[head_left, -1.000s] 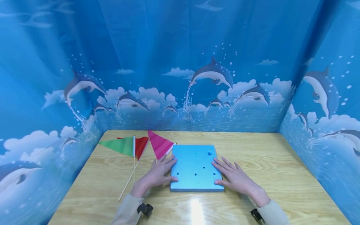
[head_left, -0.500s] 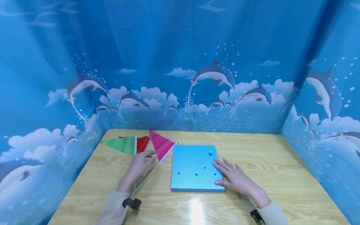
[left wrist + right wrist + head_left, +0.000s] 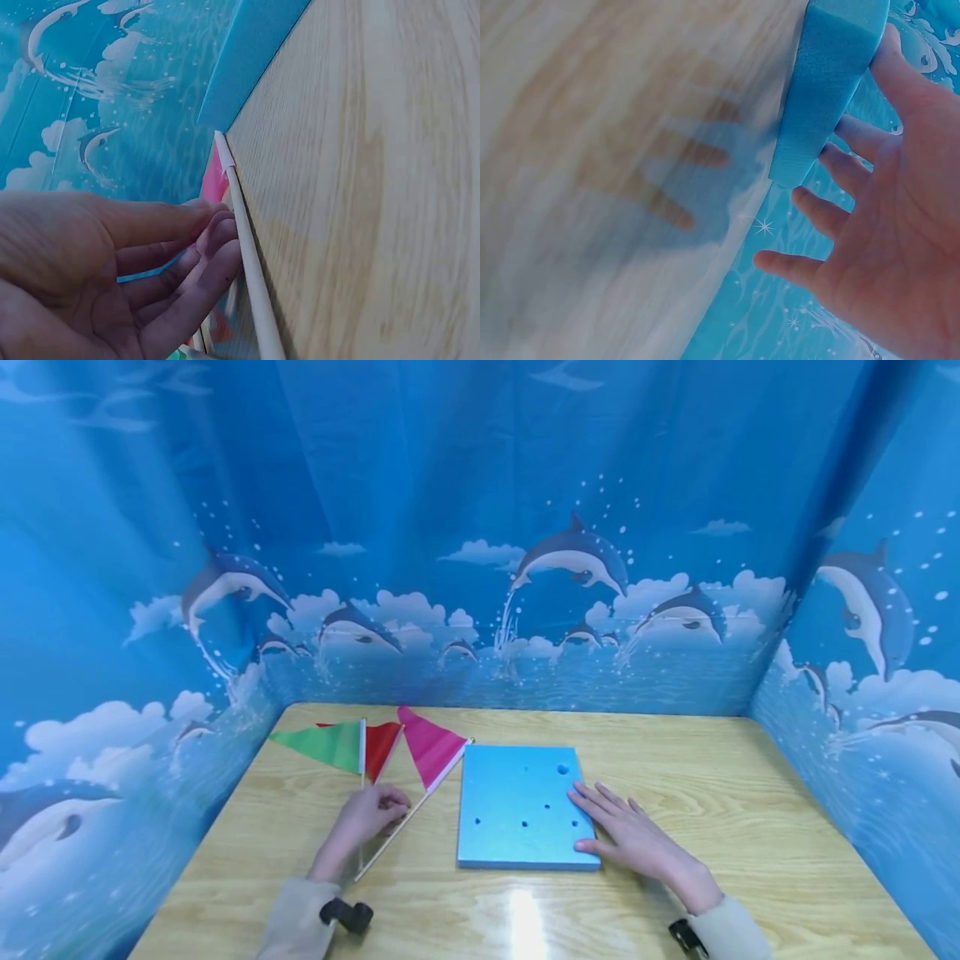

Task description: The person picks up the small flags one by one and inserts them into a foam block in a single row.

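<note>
Two pennants (image 3: 330,747) lie behind the left hand (image 3: 369,812), one flagstick (image 3: 388,841) just right; farther right, a block (image 3: 506,789), the right hand (image 3: 630,837) on its edge.

Blue curtain (image 3: 450,535) (dolphin print) behind wooden table (image 3: 690,768).

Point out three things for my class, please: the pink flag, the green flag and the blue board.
Pink flag (image 3: 431,748): head view, middle of its cloth.
Green flag (image 3: 326,746): head view, middle of its cloth.
Blue board (image 3: 512,795): head view, bare top face among the holes.
</note>
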Demonstrator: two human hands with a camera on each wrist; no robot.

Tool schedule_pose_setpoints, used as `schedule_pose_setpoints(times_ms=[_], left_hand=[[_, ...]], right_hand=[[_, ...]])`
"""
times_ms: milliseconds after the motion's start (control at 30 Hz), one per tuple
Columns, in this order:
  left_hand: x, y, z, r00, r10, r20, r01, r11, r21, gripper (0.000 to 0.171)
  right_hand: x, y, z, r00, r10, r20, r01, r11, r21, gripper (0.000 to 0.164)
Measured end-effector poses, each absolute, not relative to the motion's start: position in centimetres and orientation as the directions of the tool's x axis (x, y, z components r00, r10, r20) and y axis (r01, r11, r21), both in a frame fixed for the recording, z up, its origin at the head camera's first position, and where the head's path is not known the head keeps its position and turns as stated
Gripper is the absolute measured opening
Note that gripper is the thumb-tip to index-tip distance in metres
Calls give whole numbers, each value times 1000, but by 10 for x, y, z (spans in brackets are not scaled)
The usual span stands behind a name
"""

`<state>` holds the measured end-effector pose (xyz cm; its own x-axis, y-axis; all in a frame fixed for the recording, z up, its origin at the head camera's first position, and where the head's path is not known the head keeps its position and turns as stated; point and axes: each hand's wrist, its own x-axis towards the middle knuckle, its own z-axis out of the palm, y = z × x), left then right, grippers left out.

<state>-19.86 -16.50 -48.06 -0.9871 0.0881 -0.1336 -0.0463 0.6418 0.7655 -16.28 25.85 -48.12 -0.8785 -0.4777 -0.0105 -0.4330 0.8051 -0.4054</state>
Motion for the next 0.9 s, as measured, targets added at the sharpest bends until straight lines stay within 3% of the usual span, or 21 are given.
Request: schedule_pose_setpoints(times_ms=[633, 900], left_hand=[[-194, -154, -480, -998, 32, -57, -12, 766, 643, 13], [-197, -154, -479, -999, 33, -31, 4, 749, 662, 18]], right_hand=[[-163, 259, -481, -880, -474, -1, -434, 807, -401, 78], [-163, 259, -479, -881, -473, -8, -430, 809, -401, 79]])
